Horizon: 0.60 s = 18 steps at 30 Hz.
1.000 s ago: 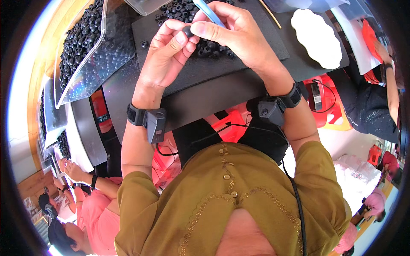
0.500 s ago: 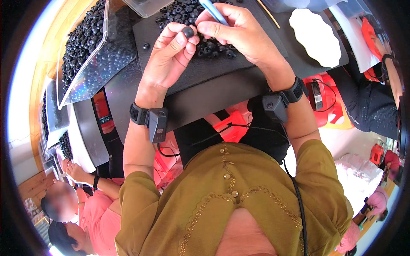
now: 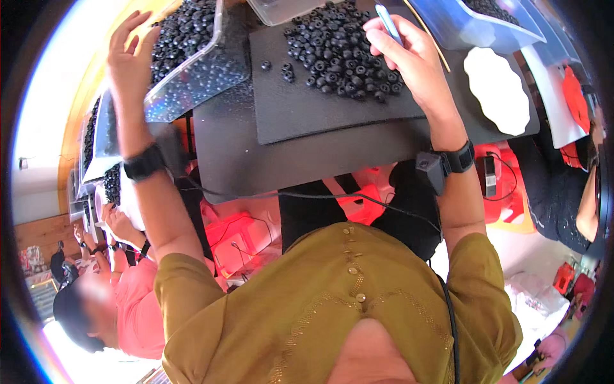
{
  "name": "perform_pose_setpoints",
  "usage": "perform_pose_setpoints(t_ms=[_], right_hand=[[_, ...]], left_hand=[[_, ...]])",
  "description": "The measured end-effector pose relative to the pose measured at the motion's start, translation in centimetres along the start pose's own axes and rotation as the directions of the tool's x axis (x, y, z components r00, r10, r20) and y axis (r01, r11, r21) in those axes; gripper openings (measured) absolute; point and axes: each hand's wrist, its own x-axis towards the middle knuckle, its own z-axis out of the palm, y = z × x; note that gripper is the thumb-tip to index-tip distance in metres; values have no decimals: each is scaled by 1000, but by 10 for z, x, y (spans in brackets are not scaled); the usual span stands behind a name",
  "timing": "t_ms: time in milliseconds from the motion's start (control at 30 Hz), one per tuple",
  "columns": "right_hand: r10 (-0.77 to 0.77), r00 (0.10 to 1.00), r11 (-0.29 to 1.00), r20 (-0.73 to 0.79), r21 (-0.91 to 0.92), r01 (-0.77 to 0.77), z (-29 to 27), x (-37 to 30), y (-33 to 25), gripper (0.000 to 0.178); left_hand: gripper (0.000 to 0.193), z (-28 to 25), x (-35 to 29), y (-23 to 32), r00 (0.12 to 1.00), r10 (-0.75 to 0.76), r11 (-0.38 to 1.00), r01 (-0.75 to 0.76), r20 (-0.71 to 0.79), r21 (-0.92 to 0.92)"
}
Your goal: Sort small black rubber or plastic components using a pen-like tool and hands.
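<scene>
My left hand (image 3: 130, 63) is raised at the left edge of a clear plastic bin (image 3: 216, 45) full of small round black pieces, its fingers spread and nothing held. A slim light-blue pen-like tool (image 3: 389, 25) is gripped in my right hand (image 3: 412, 57), over the right side of a pile of round black pieces (image 3: 345, 61). Many of these pieces show a hole, like beads. The pile lies on a dark mat (image 3: 294, 125), with a few pieces apart at its left. The tool's tip is not clear to see.
A white wavy-edged oval (image 3: 497, 89) lies right of the mat. A thin wooden stick (image 3: 435, 41) sits beside my right hand. Another clear bin (image 3: 511, 32) stands at the far right. A cable (image 3: 307, 194) crosses in front of the table. Co-workers sit at left and right.
My left hand has let go of the black piece it held and moved left to the bin, fingers spreading. The right hand still holds the tool. The view has shifted.
</scene>
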Motion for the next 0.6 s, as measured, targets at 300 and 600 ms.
perform_pose_setpoints(t_ms=[300,600], right_hand=[[115,993,992,-17,-43,-116,-2,-5,0,18],[75,997,978,-3,-195,-74,0,-6,1,21]], left_hand=[[44,96,-105,61,871,171,983,-186,461,-13],[39,117,-113,49,843,120,990,-143,525,2]])
